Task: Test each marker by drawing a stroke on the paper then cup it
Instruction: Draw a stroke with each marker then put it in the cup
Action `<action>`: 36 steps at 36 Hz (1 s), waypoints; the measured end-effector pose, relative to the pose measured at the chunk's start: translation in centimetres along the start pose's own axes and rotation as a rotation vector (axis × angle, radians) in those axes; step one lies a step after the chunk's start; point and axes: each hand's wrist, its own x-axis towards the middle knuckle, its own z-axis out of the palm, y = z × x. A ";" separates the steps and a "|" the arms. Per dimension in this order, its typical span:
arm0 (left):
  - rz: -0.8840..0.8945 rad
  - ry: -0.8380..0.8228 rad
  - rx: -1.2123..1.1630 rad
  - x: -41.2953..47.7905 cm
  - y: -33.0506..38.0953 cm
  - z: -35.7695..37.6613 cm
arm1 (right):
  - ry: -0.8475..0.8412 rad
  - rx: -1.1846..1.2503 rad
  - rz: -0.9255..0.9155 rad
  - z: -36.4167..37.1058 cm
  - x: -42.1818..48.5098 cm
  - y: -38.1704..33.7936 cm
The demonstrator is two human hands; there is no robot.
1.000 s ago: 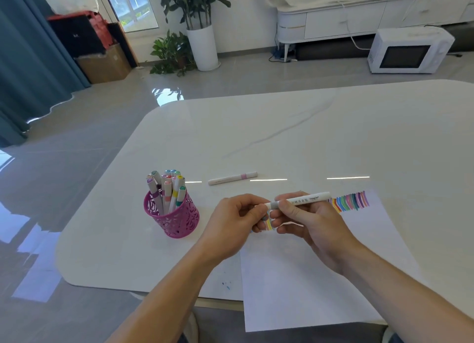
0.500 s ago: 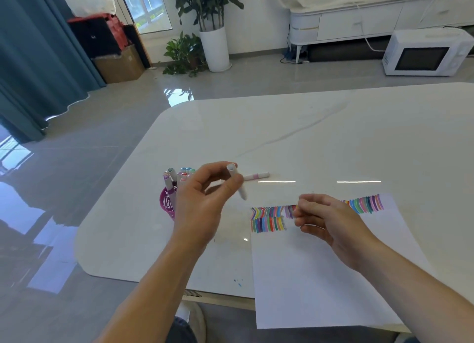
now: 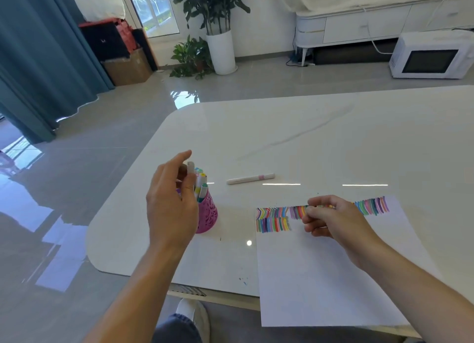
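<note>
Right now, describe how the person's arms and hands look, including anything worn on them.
Both are bare. The left hand and left forearm show no glove, ring, watch or sleeve. The same goes for the right hand and right forearm. No sleeve edge enters the view on either side, and no bands, tags or markings are visible.

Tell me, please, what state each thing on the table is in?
Pink cup, upright, holding markers.
Left hand, pinching a capped marker at the cup's mouth.
Loose marker, capped, lying flat on the table.
Paper, flat, strokes along its far edge.
Right hand, curled, resting on the paper.
</note>
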 end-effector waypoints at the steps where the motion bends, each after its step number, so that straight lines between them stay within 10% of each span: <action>1: -0.035 -0.031 0.014 -0.1 -0.3 0.1 | -0.001 0.001 0.002 0.0 0.0 0.0; 28: 0.055 -0.076 0.195 -0.7 -0.4 1.7 | -0.002 -0.012 0.038 -0.3 0.6 0.5; 36: 0.157 -0.352 0.125 -2.4 0.3 5.6 | 0.008 -0.006 0.029 -0.8 1.1 0.8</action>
